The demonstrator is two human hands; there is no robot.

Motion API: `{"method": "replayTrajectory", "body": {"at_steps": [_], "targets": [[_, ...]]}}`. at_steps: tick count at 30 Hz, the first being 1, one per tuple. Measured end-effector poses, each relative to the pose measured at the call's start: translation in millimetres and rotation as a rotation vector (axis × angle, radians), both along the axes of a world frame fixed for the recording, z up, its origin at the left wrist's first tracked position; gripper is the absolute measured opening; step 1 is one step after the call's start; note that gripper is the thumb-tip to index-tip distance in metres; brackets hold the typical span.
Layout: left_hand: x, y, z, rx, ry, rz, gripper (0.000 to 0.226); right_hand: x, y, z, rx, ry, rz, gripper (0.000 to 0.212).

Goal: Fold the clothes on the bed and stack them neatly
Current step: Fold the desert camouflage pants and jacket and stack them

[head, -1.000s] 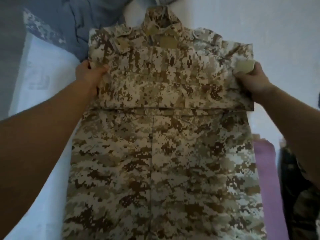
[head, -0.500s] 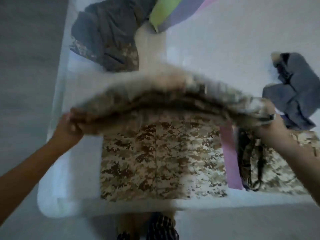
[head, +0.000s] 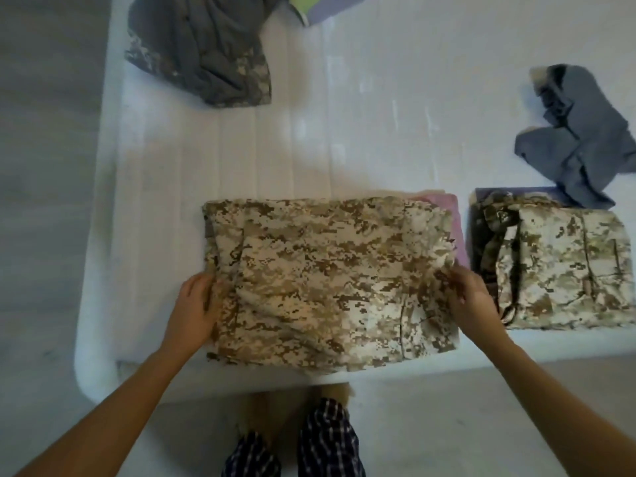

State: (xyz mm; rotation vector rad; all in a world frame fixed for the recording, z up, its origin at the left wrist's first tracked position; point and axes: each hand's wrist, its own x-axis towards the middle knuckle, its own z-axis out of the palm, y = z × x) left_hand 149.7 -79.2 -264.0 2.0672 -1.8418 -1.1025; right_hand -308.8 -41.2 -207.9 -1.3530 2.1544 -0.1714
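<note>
A tan camo shirt (head: pixel 327 280) lies folded flat on the white bed (head: pixel 344 132), right by the near edge. A pink cloth (head: pixel 456 218) peeks out from under its far right corner.

The left hand (head: pixel 194 309) holds the left side of the shirt, with its fingers bent over the cloth. The right hand (head: pixel 471 297) holds the right side, and its fingers pinch a bunch of the cloth there.

Just beside the shirt, further right along the near edge, sits a folded camo pile (head: pixel 564 266). It does not touch the shirt. A blue-grey cloth (head: pixel 578 139) lies crumpled behind that pile, by the right edge. A grey camo heap (head: pixel 203 53) lies unfolded by the far left edge, well apart from the shirt. A bit of green and purple cloth (head: pixel 309 8) shows at the far edge. The person's checked trousers (head: pixel 327 438) show below the bed.
</note>
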Motion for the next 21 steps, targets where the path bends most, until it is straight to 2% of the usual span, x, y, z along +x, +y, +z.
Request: {"method": "replayTrajectory", "body": {"at_steps": [2,3,6,8,13,16,19,21], "targets": [[-3.8,-7.2,-0.6,0.074,0.11,0.246,0.03,9.2,-8.2,-0.2,0.123,-0.184,-0.264,0.063],[-6.5,-10.0,-1.2,0.116,0.165,0.353,0.038,12.9,-12.4,-2.1,0.156,-0.247,-0.33,0.071],[-20.1,-13.5,-1.5,0.293,0.284,0.517,0.069,16.8,-20.1,-9.8,0.15,-0.213,-0.391,0.081],[-28.9,-11.5,-2.3,0.329,0.278,0.514,0.068,19.3,-22.7,-12.2,0.161,-0.167,-0.431,0.076],[-28.1,1.9,3.6,0.242,0.322,0.402,0.059,24.6,-18.2,-13.7,0.117,-0.186,-0.424,0.053],[-20.4,5.9,2.6,0.2,0.316,0.321,0.059,24.6,-19.7,-12.7,0.065,-0.26,-0.448,0.065],[-18.8,0.0,-5.5,0.291,0.363,0.379,0.061,22.5,-25.7,-15.3,0.065,-0.332,-0.523,0.081],[-17.3,-3.4,-10.3,0.344,0.383,0.392,0.064,17.8,-28.0,-19.8,0.128,-0.415,-0.578,0.077]]}}
